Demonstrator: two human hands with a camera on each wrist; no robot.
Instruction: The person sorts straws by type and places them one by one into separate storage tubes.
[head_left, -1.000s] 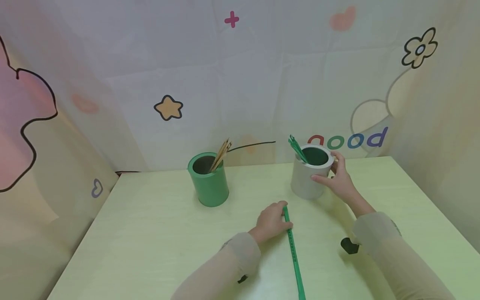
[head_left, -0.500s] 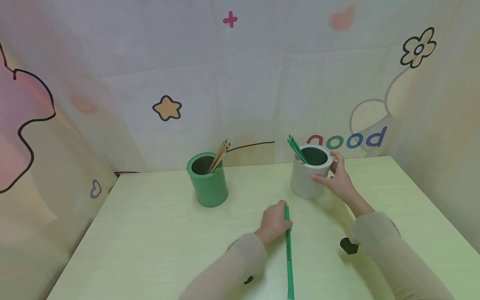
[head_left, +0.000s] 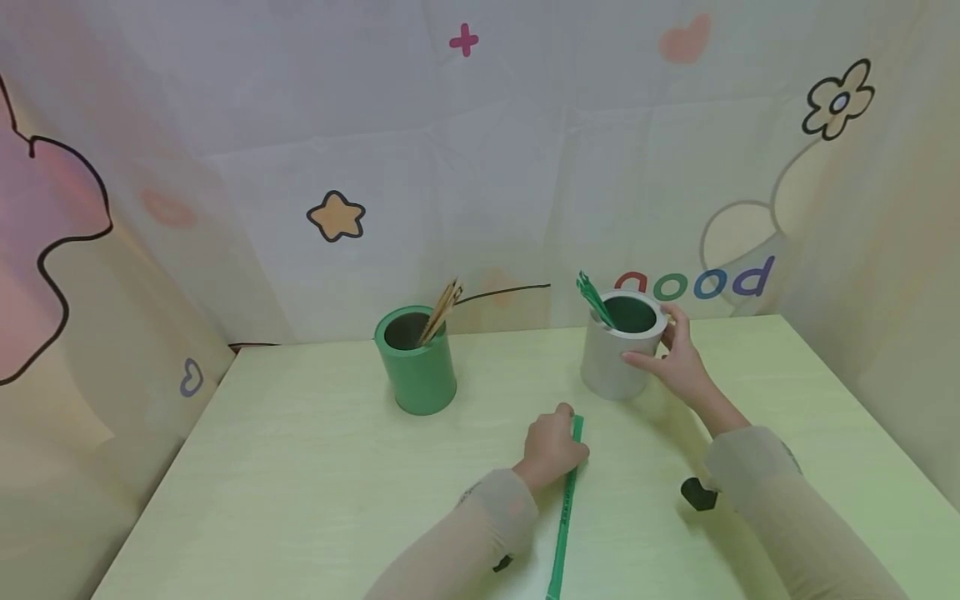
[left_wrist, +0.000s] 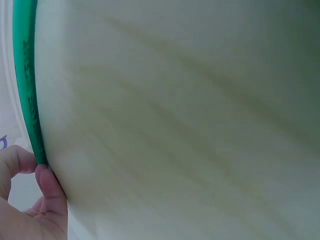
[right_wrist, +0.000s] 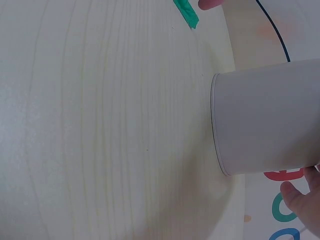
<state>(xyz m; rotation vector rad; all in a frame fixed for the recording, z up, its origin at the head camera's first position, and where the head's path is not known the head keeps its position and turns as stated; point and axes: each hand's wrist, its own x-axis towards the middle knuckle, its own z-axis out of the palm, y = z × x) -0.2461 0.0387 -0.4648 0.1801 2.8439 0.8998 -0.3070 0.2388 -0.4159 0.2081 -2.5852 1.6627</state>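
Observation:
My left hand (head_left: 551,446) pinches a long, narrow green wrapped stick (head_left: 564,533) with dark printing, close to its far end. Its near end points toward me. In the left wrist view the thumb and a finger meet on the stick (left_wrist: 27,95). My right hand (head_left: 682,358) holds the right side of a white cylindrical holder (head_left: 615,367), thumb in front and fingers behind. Several green wrapped sticks (head_left: 596,300) lean out of this upright holder at the left. The right wrist view shows its plain wall (right_wrist: 270,120), with the green stick's tip (right_wrist: 187,14) nearby.
Left of the white holder stands a green cylindrical holder (head_left: 422,379) with several light brown sticks (head_left: 442,312) leaning right. Both are near the back of the pale wooden table (head_left: 285,467). A printed cloth (head_left: 480,167) hangs behind and at the sides.
The green stick's near end has swung to the left while my left hand shifted slightly right. My right hand and the white holder stay in place.

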